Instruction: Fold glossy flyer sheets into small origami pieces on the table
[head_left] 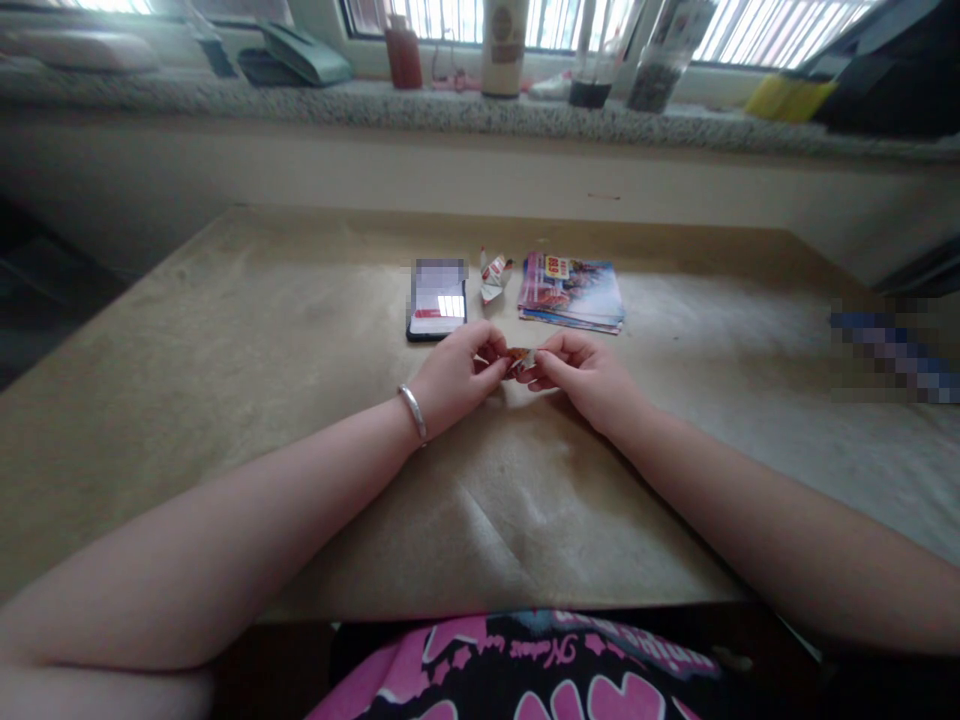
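Between my hands, just above the table, is a small piece of folded printed paper (pixel 519 355), orange-brown and white. My left hand (pixel 466 362), with a silver bangle at its wrist, pinches its left end between thumb and fingers. The right end is pinched by my right hand (pixel 577 368). The fingers cover much of the paper, so its full shape is hidden. Beyond my hands stands a folded paper figure (pixel 494 278), white with red print. A stack of colourful printed sheets (pixel 574 292) lies to its right, and a phone (pixel 437 300) with a lit screen to its left.
The table (pixel 300 330) has a yellowish-beige cover, creased near the front. A blurred-out bluish object (pixel 896 355) lies at the right edge. Behind the table, a speckled stone windowsill (pixel 450 108) carries a red bottle (pixel 403 55), a pale cylindrical container (pixel 504 50) and several other items.
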